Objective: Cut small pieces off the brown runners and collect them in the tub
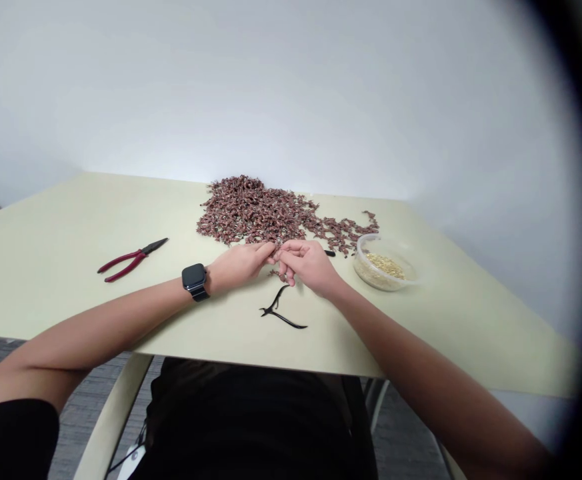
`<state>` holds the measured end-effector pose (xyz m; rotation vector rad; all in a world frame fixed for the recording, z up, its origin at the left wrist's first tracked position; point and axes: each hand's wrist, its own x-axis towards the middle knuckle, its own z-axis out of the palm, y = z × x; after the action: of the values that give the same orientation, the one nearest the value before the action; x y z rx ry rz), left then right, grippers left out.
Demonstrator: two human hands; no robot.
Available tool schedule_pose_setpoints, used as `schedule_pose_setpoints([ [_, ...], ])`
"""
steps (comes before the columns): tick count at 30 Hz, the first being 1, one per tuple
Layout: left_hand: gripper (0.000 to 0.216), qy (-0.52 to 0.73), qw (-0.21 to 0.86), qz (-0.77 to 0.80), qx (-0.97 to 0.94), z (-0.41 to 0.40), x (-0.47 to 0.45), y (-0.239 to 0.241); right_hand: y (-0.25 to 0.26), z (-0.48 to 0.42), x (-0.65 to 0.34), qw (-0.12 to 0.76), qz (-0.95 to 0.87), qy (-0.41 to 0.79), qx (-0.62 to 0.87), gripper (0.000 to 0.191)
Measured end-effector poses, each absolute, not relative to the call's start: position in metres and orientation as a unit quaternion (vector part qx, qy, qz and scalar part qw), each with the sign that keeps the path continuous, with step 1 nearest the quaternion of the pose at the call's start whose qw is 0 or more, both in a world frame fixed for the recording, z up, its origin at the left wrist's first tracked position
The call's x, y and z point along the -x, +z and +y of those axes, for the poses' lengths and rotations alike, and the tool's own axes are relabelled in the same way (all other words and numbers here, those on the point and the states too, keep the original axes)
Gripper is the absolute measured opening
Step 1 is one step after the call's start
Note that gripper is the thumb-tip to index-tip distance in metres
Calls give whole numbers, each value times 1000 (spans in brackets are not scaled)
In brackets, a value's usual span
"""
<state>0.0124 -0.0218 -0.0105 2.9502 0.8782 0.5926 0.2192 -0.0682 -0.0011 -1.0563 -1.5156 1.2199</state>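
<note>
Brown pieces (255, 212) are heaped on the table (61, 250), just beyond both grips. Left grip (239, 264) and right grip (307, 265) meet at the fingertips; whether either is clamped on a piece, I cannot tell. Cutters (269, 311) lie nearer the person, pliers (142, 253) left, a tub (371, 242) of gold bits (387, 265) right.

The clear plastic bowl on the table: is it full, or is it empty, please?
Neither: the clear plastic bowl is partly filled. Small gold-coloured pieces lie inside, and its bare side shows above them.
</note>
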Motion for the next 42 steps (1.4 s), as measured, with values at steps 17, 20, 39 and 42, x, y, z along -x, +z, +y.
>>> schedule_pose_setpoints([
  [17,33,224,196,260,-919,-28,-17,-3,0,-70,-228,356,-818,145,428,28],
  [20,36,219,250,244,-911,-29,-17,-1,-2,-66,-234,310,-857,73,405,25],
  [39,16,190,1,220,-957,-21,-12,-7,2,-67,-226,380,-570,612,395,14],
  [42,17,184,-23,195,-963,-20,-13,-5,4,-63,-229,338,-507,707,359,17],
])
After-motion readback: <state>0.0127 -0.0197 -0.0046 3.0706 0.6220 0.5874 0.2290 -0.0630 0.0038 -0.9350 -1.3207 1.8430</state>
